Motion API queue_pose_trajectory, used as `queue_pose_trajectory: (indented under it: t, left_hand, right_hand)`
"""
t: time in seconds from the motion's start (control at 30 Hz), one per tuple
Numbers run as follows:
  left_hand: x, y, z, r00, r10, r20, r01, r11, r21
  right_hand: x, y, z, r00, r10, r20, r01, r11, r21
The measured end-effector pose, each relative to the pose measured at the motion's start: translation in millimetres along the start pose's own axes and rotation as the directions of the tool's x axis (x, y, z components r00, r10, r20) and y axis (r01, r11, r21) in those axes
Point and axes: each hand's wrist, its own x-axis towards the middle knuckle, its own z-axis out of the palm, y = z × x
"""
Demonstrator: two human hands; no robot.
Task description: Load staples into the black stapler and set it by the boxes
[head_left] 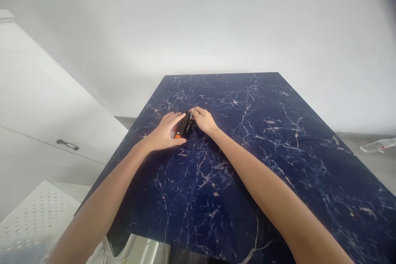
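The left hand (163,132) holds a black box (183,126) with spread fingers. The right hand (204,121) touches its side; can't tell if pinching. Its long side points away, slightly right.

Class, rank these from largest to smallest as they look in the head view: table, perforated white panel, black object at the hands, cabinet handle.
1. Table
2. Perforated white panel
3. Black object, partly hidden
4. Cabinet handle

Both bare forearms (114,189) reached forward, the left hand (163,133) arched with thumb (178,142) spread, the right hand (203,120) curled inward.
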Motion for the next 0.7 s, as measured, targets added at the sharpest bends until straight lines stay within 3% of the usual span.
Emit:
queue_pose_trajectory:
  t: [0.1,0.23,0.33,0.43,0.5,0.7]
  left_hand:
    - [0.2,8.4,0.0,0.999,-0.033,0.011,0.033,0.999,-0.023]
    - [-1.1,10.4,-6.3,0.998,-0.051,0.035,0.051,0.999,-0.004]
    - [-2.0,2.3,-10.5,0.999,-0.05,0.015,0.049,0.998,0.033]
    - [-2.4,-9.5,-13.5,0.996,-0.068,-0.059,0.072,0.995,0.068]
    - [-2.5,-15.9,-15.2,0.989,-0.089,-0.116,0.096,0.994,0.055]
    - [-1.4,-22.4,-15.7,0.972,-0.122,-0.203,0.131,0.991,0.032]
  right_hand:
    - [4.8,8.1,-1.0,0.999,0.042,-0.007,-0.041,0.993,0.114]
    - [5.2,12.0,0.2,0.999,0.003,0.033,-0.01,0.981,0.195]
    - [4.2,12.4,1.4,0.999,-0.023,-0.032,0.027,0.992,0.12]
    - [3.3,11.5,0.8,0.991,0.01,-0.134,0.0,0.998,0.07]
    - [1.9,9.4,-0.6,0.99,0.027,-0.139,-0.022,0.999,0.036]
    - [-5.7,-0.8,-2.2,0.982,-0.166,-0.094,0.134,0.952,-0.274]
